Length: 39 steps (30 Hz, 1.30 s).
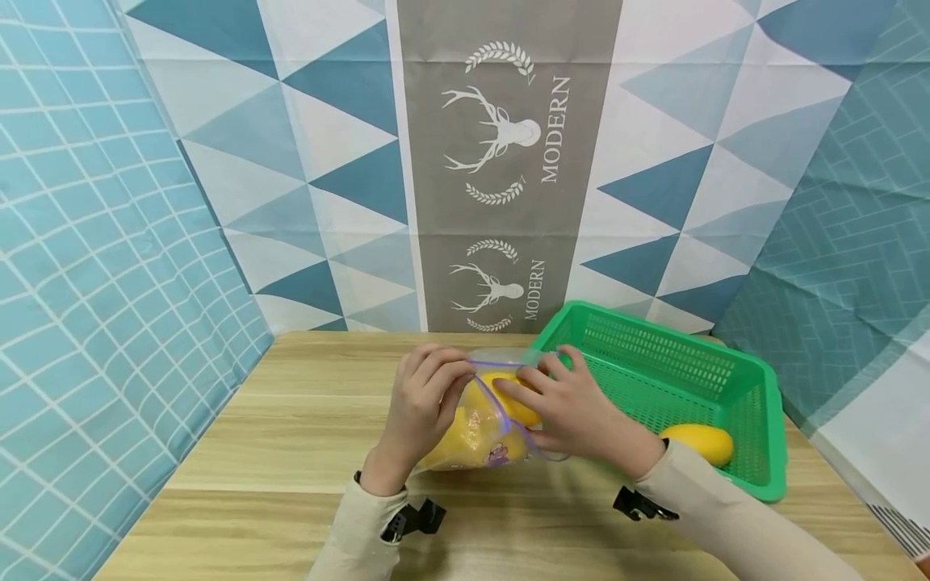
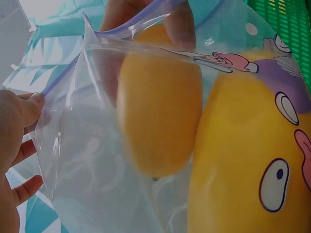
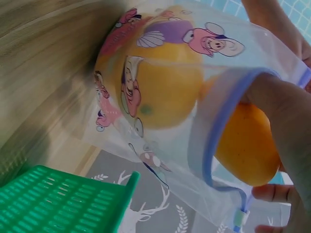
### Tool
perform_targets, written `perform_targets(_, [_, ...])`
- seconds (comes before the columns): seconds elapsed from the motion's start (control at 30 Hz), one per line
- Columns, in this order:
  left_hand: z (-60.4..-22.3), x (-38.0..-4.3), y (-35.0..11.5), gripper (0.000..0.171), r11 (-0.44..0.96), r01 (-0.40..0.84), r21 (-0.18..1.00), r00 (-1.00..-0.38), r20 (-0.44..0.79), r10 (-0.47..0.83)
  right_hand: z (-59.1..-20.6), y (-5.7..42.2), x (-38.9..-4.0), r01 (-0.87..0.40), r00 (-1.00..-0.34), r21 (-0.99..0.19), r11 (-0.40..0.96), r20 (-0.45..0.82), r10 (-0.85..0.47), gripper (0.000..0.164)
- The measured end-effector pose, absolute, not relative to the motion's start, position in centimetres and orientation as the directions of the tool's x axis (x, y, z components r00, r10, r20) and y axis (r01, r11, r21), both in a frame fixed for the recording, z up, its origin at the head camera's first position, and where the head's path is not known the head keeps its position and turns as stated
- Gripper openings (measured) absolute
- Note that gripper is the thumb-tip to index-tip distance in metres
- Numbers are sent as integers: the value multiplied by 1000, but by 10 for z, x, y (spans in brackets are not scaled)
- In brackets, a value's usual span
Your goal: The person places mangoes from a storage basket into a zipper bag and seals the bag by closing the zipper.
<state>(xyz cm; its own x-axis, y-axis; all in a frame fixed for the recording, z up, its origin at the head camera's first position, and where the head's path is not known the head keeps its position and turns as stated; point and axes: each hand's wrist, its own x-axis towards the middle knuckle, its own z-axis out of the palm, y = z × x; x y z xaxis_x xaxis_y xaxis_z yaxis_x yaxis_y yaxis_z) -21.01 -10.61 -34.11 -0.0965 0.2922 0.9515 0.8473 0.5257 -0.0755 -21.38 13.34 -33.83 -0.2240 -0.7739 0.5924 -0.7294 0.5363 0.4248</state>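
A clear zip bag (image 1: 498, 453) with a purple zip edge and cartoon prints is between the two hands above the wooden table. My left hand (image 1: 425, 395) pinches the bag's rim, thumb against the film in the left wrist view. One yellow mango (image 3: 163, 85) lies inside the bag. My right hand (image 1: 570, 401) reaches into the bag's mouth and grips a second mango (image 2: 160, 111), fingers along its sides. In the right wrist view this mango shows partly through the purple-edged opening, and the slider hangs near its lower end.
A green plastic basket (image 1: 774, 436) with slotted walls stands at the right of the wooden table (image 1: 291, 436). Another mango (image 1: 699, 444) lies in it, beside my right forearm. A patterned cloth (image 1: 501, 210) hangs behind the table.
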Motion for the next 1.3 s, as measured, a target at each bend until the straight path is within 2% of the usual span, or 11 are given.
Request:
perform_targets(0.1, [-340, -210, -107, 22, 526, 847, -78, -93, 952, 291, -341, 130, -216, -703, -231, 435, 562, 608, -760, 53])
perform_targets(0.37, [-336, -210, -114, 23, 540, 839, -63, -101, 958, 269, -343, 125, -220, -638, -309, 429, 639, 618, -723, 57])
perform_targets(0.63, [-336, -210, -118, 24, 545, 837, -45, -114, 961, 254, -344, 125, -227, -601, -300, 418, 681, 672, -677, 59])
perform_targets(0.87, [-335, -211, -120, 24, 550, 834, -45, -109, 964, 244, -338, 129, -228, -595, -340, 419, 686, 643, -687, 56])
perform_targets(1.1, [-333, -211, -124, 23, 557, 830, -32, -109, 970, 218, -332, 132, -226, -592, -346, 438, 676, 620, -704, 65])
perform_targets(1.3, [-330, -211, -126, 21, 552, 832, -46, -83, 975, 207, -323, 135, -225, -598, -329, 429, 677, 639, -696, 68])
